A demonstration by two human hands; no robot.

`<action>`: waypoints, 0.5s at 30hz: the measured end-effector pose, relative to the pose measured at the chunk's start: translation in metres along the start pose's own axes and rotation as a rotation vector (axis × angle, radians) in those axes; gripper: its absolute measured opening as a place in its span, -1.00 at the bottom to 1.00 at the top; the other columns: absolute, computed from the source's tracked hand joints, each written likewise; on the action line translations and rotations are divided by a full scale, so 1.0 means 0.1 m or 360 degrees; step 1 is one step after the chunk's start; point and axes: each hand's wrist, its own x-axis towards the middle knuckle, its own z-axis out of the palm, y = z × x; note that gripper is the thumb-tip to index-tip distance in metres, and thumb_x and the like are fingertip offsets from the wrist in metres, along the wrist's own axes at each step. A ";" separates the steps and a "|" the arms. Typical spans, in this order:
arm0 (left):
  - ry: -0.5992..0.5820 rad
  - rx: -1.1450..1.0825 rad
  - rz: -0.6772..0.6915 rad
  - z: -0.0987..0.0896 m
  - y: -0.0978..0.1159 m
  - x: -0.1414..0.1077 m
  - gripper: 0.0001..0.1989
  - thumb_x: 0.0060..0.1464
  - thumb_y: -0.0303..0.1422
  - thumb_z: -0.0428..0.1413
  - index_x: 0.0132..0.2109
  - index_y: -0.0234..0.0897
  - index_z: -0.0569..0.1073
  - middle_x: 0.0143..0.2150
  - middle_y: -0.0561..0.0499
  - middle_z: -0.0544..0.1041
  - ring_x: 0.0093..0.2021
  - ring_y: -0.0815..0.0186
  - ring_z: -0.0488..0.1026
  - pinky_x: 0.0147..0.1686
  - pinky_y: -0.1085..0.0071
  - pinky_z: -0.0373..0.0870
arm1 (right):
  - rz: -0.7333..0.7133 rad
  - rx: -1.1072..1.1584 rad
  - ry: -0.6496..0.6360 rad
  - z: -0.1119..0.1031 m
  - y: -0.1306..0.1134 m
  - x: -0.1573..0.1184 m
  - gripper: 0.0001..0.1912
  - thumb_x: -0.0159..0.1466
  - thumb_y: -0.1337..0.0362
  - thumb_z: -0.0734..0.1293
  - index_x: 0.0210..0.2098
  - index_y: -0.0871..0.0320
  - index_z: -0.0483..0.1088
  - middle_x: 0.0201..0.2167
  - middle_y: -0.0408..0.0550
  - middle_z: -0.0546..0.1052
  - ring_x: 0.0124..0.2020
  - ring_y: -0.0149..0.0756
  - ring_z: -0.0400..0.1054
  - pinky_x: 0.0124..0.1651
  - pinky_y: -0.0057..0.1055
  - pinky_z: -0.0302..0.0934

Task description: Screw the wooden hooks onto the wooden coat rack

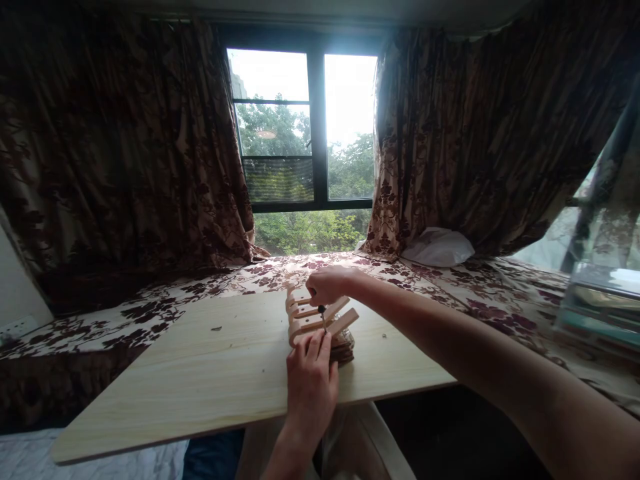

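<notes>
A pale wooden piece with rounded ends, small holes and several slats (302, 327) stands on the light wooden tabletop. My left hand (313, 373) lies over its near end, fingers bent together on it and on the foot of a thin metal shaft. Above, my right hand (327, 283) is closed in a fist on what looks like a screwdriver (323, 311); its dark part and upright shaft show below the fist, while the grip is hidden. Under the slats, on the right, sits a brown layered stack (343, 350), partly covered by my left hand.
The tabletop (200, 373) carries small scraps, one dark bit (216, 328) on the left. Behind it runs a ledge with flowered cloth (260, 275), below a window. A white bag (439, 247) lies there, and a clear box (600, 307) stands at far right.
</notes>
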 end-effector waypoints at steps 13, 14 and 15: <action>-0.0008 0.0001 -0.0006 0.00 0.00 0.00 -0.54 0.01 -0.54 0.05 0.10 -0.28 0.36 0.11 -0.06 0.41 0.10 0.11 0.25 0.05 0.14 0.26 | 0.0049 -0.0013 -0.0032 0.01 0.05 0.03 -0.74 0.30 0.20 0.27 -0.09 0.20 0.38 -0.09 -0.01 0.45 -0.14 -0.25 0.37 -0.11 -0.19 0.30; -0.0011 0.0001 -0.0006 0.00 0.00 0.00 -0.54 0.01 -0.54 0.06 0.10 -0.28 0.36 0.11 -0.05 0.41 0.09 0.11 0.25 0.05 0.15 0.27 | 0.0062 -0.0006 -0.0029 0.01 0.06 0.03 -0.74 0.30 0.20 0.28 -0.08 0.20 0.38 -0.08 0.00 0.44 -0.13 -0.24 0.37 -0.11 -0.18 0.30; -0.0011 0.0002 -0.0007 0.00 0.00 0.00 -0.54 0.01 -0.54 0.06 0.10 -0.28 0.37 0.11 -0.05 0.41 0.09 0.11 0.25 0.05 0.15 0.27 | 0.0069 0.0006 -0.0031 0.00 0.06 0.02 -0.73 0.30 0.19 0.28 -0.07 0.21 0.38 -0.09 0.00 0.44 -0.14 -0.24 0.37 -0.11 -0.18 0.30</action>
